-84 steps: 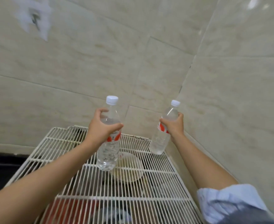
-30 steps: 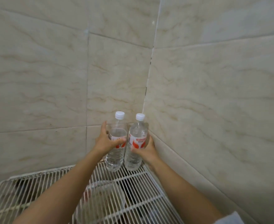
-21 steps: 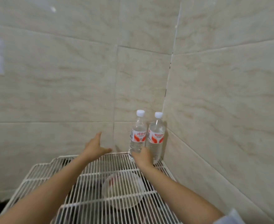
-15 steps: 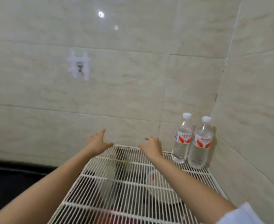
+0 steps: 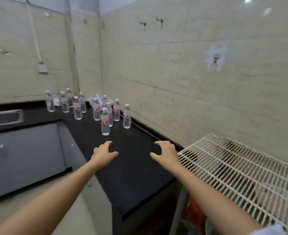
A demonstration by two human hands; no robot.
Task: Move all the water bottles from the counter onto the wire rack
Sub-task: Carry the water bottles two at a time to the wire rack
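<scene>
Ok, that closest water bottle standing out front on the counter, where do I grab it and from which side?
Probably around the middle of the closest bottle, at its red label, coming from the near side with the left hand. It stands upright, its near face is unobstructed, and another bottle crowds it behind.

**Black counter, bottles at far end**

Dark L-shaped counter [image 5: 131, 167]. Water bottles [image 5: 105, 122] stand upright in a loose cluster on its far part, near the wall corner, with clear bodies, white caps and red-white labels. The near stretch is bare stone. White wire rack [image 5: 241, 167] sits just beside the counter's right end, against the wall.
</scene>
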